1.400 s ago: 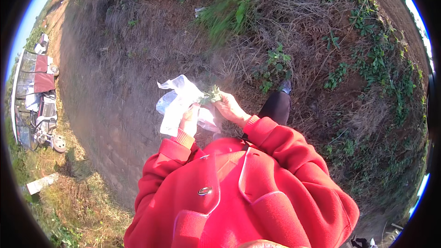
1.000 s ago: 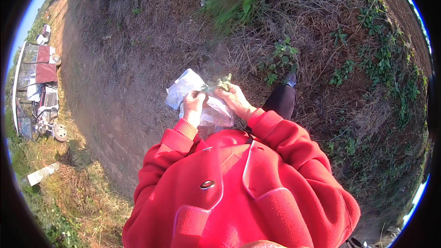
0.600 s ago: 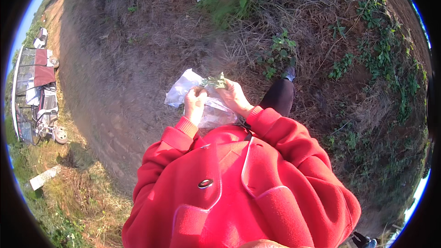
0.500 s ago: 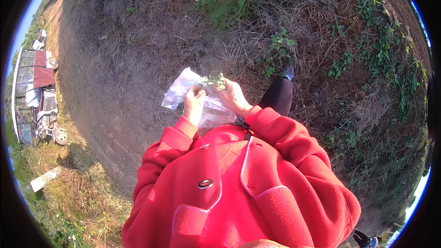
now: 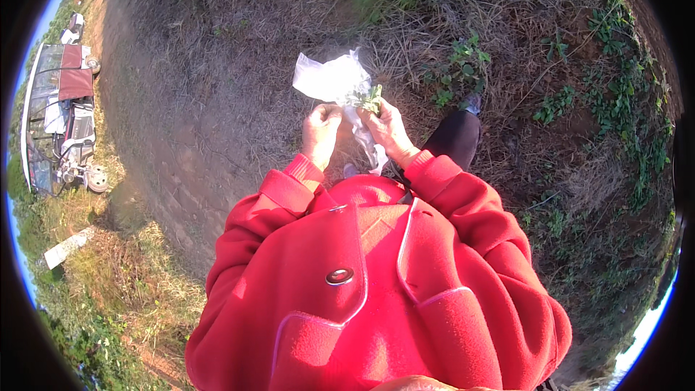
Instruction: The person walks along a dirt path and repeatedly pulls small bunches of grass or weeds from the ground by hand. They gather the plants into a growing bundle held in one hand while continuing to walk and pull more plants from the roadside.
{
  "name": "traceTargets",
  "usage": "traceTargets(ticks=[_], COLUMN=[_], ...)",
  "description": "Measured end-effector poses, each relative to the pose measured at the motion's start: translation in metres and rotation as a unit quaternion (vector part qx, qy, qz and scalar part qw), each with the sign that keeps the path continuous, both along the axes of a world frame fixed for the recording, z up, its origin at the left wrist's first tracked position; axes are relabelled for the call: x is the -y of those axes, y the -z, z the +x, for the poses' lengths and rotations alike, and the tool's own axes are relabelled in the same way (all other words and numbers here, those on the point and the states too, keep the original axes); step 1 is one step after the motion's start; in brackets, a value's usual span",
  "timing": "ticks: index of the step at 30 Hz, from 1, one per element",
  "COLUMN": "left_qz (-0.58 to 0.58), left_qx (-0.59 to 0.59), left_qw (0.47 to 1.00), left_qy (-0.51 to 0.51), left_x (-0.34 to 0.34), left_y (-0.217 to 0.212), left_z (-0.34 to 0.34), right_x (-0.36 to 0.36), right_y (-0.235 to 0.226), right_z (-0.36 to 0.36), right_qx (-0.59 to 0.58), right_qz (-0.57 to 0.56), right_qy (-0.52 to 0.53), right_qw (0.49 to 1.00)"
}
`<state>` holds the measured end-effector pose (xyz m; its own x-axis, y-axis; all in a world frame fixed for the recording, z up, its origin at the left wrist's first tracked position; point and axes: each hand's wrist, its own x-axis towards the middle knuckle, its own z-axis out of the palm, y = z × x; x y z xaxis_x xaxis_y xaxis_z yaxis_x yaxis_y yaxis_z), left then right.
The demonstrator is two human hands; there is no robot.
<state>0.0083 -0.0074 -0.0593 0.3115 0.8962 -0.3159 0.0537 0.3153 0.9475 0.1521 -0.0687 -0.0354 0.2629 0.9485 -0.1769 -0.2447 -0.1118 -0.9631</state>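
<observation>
Raised higher, both hands [image 5: 355,127] hold plastic bag [image 5: 331,77] beside green sprig [image 5: 371,98].

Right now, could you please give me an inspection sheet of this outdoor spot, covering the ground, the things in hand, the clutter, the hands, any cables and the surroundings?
Surface: bare dirt ground with dry grass and green weeds.
Things in hand: a clear plastic bag and a small green sprig, both held in front of the chest.
Clutter: a pale flat slab lying in the grass at the left.
Hands: left hand grips the bag's edge; right hand pinches the sprig at the bag's mouth.
Cables: nothing seen.
Surroundings: a small farm vehicle with a red top at the far left; the person wears a red coat.
</observation>
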Motion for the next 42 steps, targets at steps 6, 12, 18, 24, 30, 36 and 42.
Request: traceTargets(ticks=[6, 12, 18, 24, 30, 36, 42], left_qz=[-0.05, -0.064, 0.241, 0.406, 0.31, 0.414, 0.071], left_qx=[0.029, 0.045, -0.184, -0.346, -0.192, -0.266, -0.065], left_qw=[0.998, 0.995, 0.946, 0.842, 0.931, 0.869, 0.995], left_qy=[-0.003, 0.068, 0.117, 0.082, 0.031, 0.057, 0.039], left_x=[-0.001, 0.003, -0.006, -0.004, 0.007, 0.0, -0.007], left_y=[0.003, -0.023, -0.045, -0.064, -0.061, -0.031, 0.023], left_z=[-0.001, 0.008, -0.001, -0.001, 0.011, -0.01, -0.004], right_x=[0.001, 0.0, -0.001, -0.002, -0.003, -0.006, -0.001], right_y=[0.001, -0.003, -0.007, -0.016, -0.013, -0.006, -0.015], right_z=[0.007, 0.004, 0.002, 0.002, 0.002, 0.003, 0.001], right_qx=[-0.043, -0.095, -0.174, -0.137, -0.157, -0.199, -0.284], right_qz=[-0.034, -0.015, -0.02, -0.067, -0.094, -0.087, -0.096], right_qy=[-0.001, -0.017, 0.002, -0.04, -0.014, 0.011, 0.022], right_qw=[0.998, 0.995, 0.985, 0.988, 0.983, 0.976, 0.954])
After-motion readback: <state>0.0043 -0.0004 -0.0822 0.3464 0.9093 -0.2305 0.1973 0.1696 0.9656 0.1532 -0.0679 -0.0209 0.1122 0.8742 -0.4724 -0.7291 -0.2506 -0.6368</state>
